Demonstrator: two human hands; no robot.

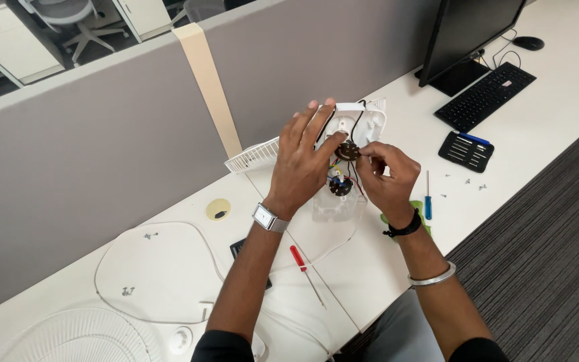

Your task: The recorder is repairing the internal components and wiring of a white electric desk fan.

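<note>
Mid-frame, the white fan housing [360,124] stands on the surface [544,127], wires and a round switch part [347,150] exposed. Left hand [301,161] has its grip spread over the housing, steadying it; right hand [387,175] pinches the switch part. Loose screws [467,181] right of centre could easily get knocked off by an elbow, and those thin wires might snap if tugged.

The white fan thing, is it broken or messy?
It lies opened up: the housing shows bare wires between the left hand and right hand. Loose screws lie scattered on the desk.
</note>
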